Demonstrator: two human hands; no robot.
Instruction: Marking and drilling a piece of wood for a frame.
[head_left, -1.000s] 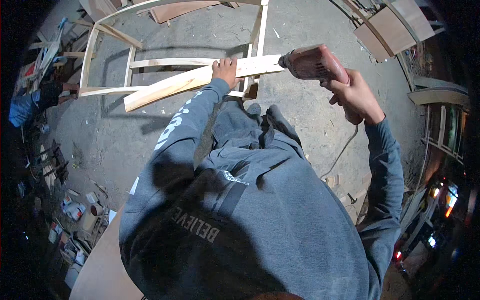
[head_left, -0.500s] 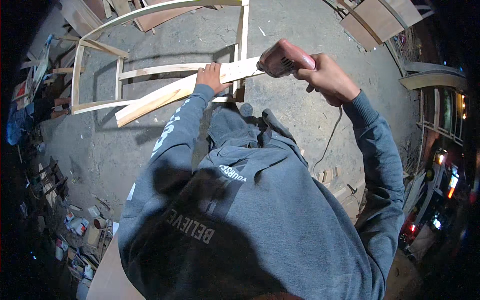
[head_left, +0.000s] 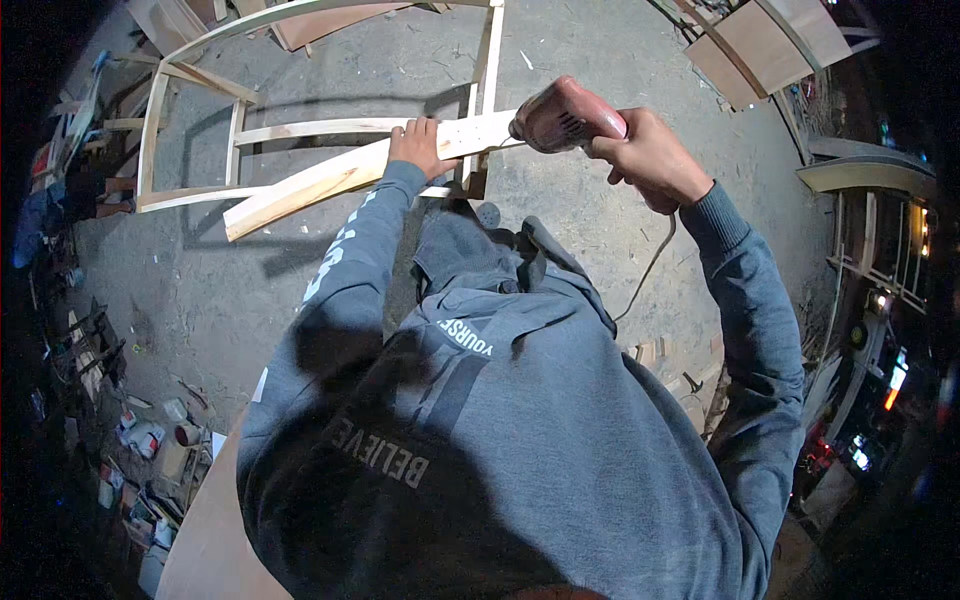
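Observation:
My right hand is wrapped around the grip of a red corded power drill, whose front end points left. The drill's nose is at the right end of a pale wooden board, and any bit is too small to make out. My left hand grips this board near its middle, with fingers over the far edge. The board lies slantwise across a pale wooden frame with curved rails and short cross-pieces. A dark cord hangs down below my right hand.
Cut plywood panels stand at the far right. Curved wooden pieces are stacked along the right side. Containers and scraps clutter the lower left. A hammer-like tool lies near wood offcuts on the concrete floor.
The whole view has shifted slightly. Both hands keep their hold, and the drill stays at the board's right end. A person at the far left shows less clearly now.

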